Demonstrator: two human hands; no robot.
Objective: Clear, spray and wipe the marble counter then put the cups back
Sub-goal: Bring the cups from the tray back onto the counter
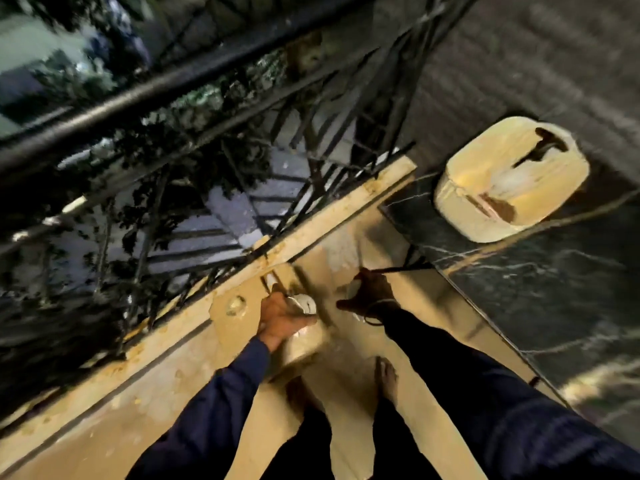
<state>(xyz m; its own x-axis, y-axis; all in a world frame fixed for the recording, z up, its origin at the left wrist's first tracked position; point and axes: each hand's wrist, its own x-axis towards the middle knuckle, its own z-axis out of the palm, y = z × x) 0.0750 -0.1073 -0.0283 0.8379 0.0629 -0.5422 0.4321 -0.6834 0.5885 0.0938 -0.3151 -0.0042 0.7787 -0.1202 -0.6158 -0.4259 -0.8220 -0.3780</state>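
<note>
The frame is motion-blurred. My left hand (280, 318) reaches down toward the beige floor and grips a white cup (307, 303) by its rim. My right hand (372, 294), also low over the floor, curls over a small white object that looks like a second cup (352, 289), mostly hidden under the fingers. The dark green marble counter (526, 289) with pale veins runs along the right side, above and to the right of both hands.
A cream basin-like container (509, 178) sits on the counter's far end. A black metal railing (214, 140) borders the left, with foliage and steps beyond. My bare feet (386, 379) stand on the floor. A round floor drain (236, 305) lies left of my left hand.
</note>
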